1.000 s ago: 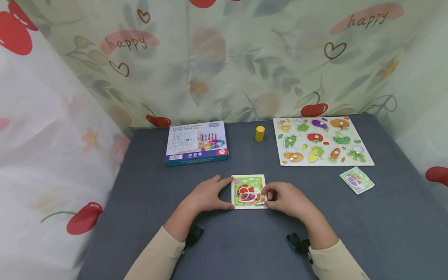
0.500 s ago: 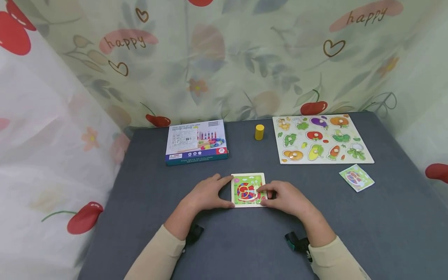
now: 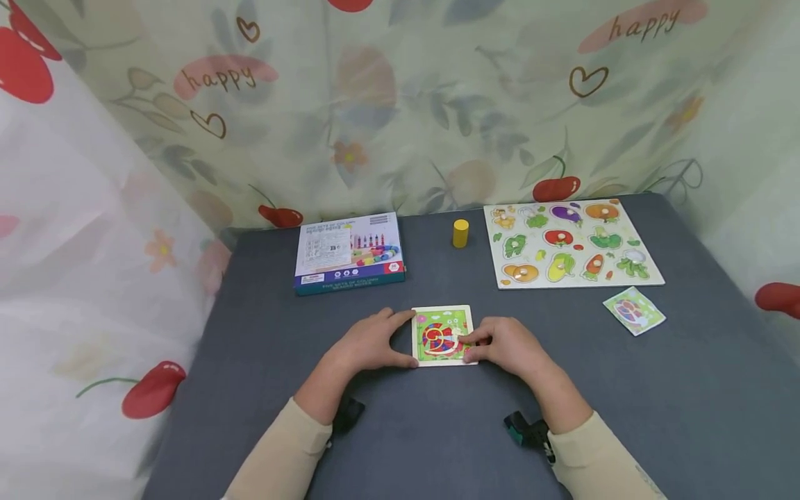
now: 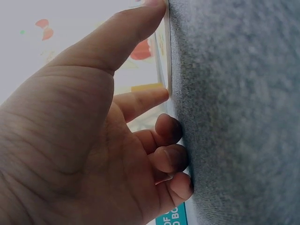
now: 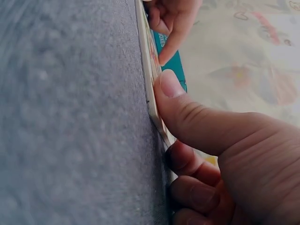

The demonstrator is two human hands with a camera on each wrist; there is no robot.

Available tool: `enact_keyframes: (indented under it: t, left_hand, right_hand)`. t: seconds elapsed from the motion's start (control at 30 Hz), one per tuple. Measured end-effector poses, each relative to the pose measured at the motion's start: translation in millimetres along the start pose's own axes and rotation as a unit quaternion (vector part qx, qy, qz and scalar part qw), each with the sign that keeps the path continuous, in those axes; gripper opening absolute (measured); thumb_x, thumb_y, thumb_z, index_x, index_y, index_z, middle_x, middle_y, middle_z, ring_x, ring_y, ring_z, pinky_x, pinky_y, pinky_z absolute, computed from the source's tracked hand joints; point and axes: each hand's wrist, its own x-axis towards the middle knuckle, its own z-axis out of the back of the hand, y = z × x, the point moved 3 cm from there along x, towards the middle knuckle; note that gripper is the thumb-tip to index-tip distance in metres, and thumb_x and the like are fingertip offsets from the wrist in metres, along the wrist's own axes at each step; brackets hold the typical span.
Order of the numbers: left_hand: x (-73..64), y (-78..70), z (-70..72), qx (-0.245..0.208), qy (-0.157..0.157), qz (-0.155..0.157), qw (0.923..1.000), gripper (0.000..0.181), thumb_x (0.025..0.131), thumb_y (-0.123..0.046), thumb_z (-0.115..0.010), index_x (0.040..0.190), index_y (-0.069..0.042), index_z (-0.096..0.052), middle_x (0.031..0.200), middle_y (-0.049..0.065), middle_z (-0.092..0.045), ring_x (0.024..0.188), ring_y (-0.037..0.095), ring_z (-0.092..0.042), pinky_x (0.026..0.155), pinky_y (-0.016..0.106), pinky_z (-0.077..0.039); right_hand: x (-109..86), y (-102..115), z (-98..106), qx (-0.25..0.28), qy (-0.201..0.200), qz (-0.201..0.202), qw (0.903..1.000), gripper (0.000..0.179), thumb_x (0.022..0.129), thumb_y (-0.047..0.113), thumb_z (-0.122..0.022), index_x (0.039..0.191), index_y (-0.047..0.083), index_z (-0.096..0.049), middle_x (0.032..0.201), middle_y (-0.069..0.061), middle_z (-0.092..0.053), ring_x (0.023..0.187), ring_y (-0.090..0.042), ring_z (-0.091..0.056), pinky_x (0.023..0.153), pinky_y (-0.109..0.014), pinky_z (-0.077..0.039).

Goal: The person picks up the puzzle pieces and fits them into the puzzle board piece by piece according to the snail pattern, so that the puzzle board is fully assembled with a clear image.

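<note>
A small square wooden snail puzzle (image 3: 440,338) with a pale frame lies flat on the dark tabletop between the two hands. The left hand (image 3: 373,342) touches its left side, index fingertip at the far corner and thumb at the near corner; the other fingers curl against the table in the left wrist view. On the right part of the picture rest the index fingertip and thumb of the right hand (image 3: 509,347). The right wrist view has this thumb (image 5: 171,86) pressing the puzzle's surface (image 5: 157,70) near its edge, with its index fingertip hidden.
A boxed bead set (image 3: 350,253) stands back left, with a yellow cylinder (image 3: 460,234) right of it. At the back right lies a vegetable peg puzzle board (image 3: 571,246); in front of it is a small picture card (image 3: 634,310). Patterned cloth (image 3: 375,104) hangs behind the table.
The right index fingertip has slid left from the puzzle's right edge onto the picture. A piece that stood slightly raised at the lower right now sits flatter. The left hand holds its place.
</note>
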Motion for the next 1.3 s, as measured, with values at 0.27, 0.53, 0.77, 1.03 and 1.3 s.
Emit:
enact_keyframes:
  t: [0.27,0.53,0.77,1.03,1.3]
  left_hand:
    - [-2.1,0.4,2.1,-0.002,-0.002,0.002,1.0,0.097,0.078,-0.065,-0.079,0.159,-0.028,-0.04,0.131,0.009,-0.054,0.108,0.026,-0.053,0.094,0.049,-0.047]
    - [-7.6,1.9,2.7,-0.007,-0.002,0.004,1.0,0.096,0.079,-0.064,-0.079,0.159,-0.028,-0.04,0.13,0.008,-0.054,0.108,0.025,-0.053,0.094,0.049,-0.047]
    - [-10.6,1.5,3.2,-0.009,-0.007,0.002,0.9999,0.096,0.079,-0.064,-0.08,0.158,-0.027,-0.042,0.128,0.008,-0.054,0.106,0.025,-0.053,0.092,0.047,-0.047]
    - [-10.4,0.3,2.8,-0.008,-0.003,0.0,1.0,0.095,0.079,-0.063,-0.08,0.158,-0.027,-0.042,0.125,0.007,-0.055,0.104,0.024,-0.053,0.09,0.046,-0.047]
    - [-13.6,1.5,2.1,-0.01,0.0,0.005,0.9999,0.095,0.08,-0.063,-0.08,0.159,-0.029,-0.041,0.123,0.005,-0.054,0.103,0.023,-0.052,0.089,0.045,-0.046]
  right_hand:
    - [2.1,7,0,-0.022,-0.009,-0.03,0.9993,0.03,0.078,0.024,-0.091,0.106,0.016,-0.084,0.075,0.007,-0.06,0.064,-0.014,-0.051,0.059,-0.033,-0.041]
    - [-1.3,17,-5,-0.029,-0.013,-0.07,0.997,0.029,0.078,0.021,-0.09,0.106,0.016,-0.084,0.081,0.004,-0.065,0.068,-0.014,-0.053,0.062,-0.033,-0.043]
    - [-4.7,20,-8,-0.033,0.009,-0.092,0.9951,0.026,0.085,0.017,-0.085,0.111,0.015,-0.082,0.092,-0.003,-0.068,0.076,-0.018,-0.056,0.065,-0.035,-0.045]
    - [-3.2,19,-8,-0.032,-0.021,-0.1,0.9943,0.023,0.081,0.024,-0.089,0.103,0.017,-0.084,0.102,-0.005,-0.075,0.084,-0.018,-0.062,0.066,-0.035,-0.048]
    - [-6.3,23,-7,-0.035,0.003,-0.079,0.9963,0.025,0.084,0.024,-0.087,0.107,0.016,-0.084,0.099,-0.002,-0.073,0.081,-0.014,-0.059,0.068,-0.034,-0.047]
